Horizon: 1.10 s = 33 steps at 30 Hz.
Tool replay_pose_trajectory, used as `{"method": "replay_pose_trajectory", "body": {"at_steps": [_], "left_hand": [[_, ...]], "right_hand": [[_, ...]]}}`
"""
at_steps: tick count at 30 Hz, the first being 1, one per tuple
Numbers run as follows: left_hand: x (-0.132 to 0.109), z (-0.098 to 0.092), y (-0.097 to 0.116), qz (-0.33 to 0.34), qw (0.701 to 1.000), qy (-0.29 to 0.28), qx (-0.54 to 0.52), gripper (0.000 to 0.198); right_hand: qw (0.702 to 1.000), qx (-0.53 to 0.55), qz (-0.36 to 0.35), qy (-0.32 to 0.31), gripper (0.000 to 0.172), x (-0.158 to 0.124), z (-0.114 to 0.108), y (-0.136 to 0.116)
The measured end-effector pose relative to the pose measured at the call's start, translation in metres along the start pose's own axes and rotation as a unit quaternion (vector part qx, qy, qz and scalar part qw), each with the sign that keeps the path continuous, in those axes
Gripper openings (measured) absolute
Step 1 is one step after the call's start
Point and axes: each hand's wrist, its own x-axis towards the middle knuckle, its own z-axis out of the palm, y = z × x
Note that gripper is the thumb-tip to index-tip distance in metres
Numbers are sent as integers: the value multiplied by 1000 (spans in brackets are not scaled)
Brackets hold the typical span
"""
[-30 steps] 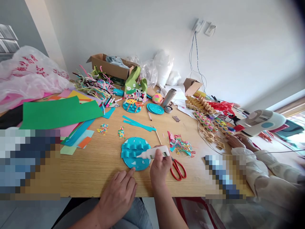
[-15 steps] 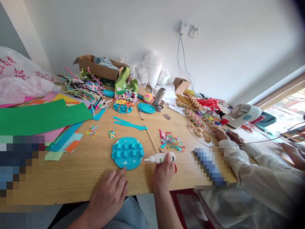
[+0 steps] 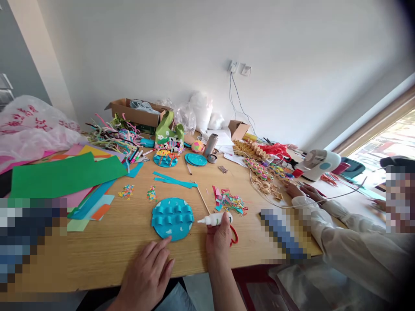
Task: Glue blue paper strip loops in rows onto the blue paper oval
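A round blue paper disc (image 3: 172, 232) lies on the table before me, with rows of raised paper loops and small white patches on it. My left hand (image 3: 149, 265) rests palm down at its lower edge, fingers stretched out, the index fingertip touching the rim. In my right hand (image 3: 220, 239) is a white glue bottle (image 3: 212, 219), held sideways. Its nozzle points left, a short gap from the disc's right edge. Red-handled scissors (image 3: 234, 236) lie partly hidden behind that hand. A thin wooden stick (image 3: 202, 198) lies beyond the bottle.
Coloured scraps (image 3: 230, 202) and blue strips (image 3: 175, 180) lie beyond the disc. Green sheets (image 3: 68, 172) cover the left side. At the back stand a decorated disc (image 3: 165, 161), a metal flask (image 3: 211, 144) and a cardboard box (image 3: 138, 113). Another person's sleeved arms (image 3: 311, 218) reach in at right, near a fan (image 3: 319, 164).
The camera has tilted up, so the table sits lower in view. The glue nozzle has drawn slightly away from the disc, and more of the scissors shows. My left fingertip stays at the rim.
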Motion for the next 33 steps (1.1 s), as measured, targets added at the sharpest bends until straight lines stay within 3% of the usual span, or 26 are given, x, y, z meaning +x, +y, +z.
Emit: {"method": "replay_pose_trajectory", "body": {"at_steps": [7,16,20,25,29,33], "left_hand": [[9,-10,-11,10,997,33,-68,12],[78,-43,-59,-31,987,112,-109,14],[90,-33,-71,-39,986,112,-114,17],[86,-11,-84,-34,988,111,-100,21],[83,-6,-92,-42,988,122,-82,23],[84,-5,-96,-50,988,135,-49,21]], "right_hand": [[1000,-24,-18,-9,43,5,-1,4],[996,-68,-53,-21,47,8,3,3],[997,-47,-50,-18,44,9,4,2],[998,-1,-50,-24,40,9,0,1],[996,-11,-4,-89,36,12,1,0],[986,-47,34,-156,35,37,22,-11]]}}
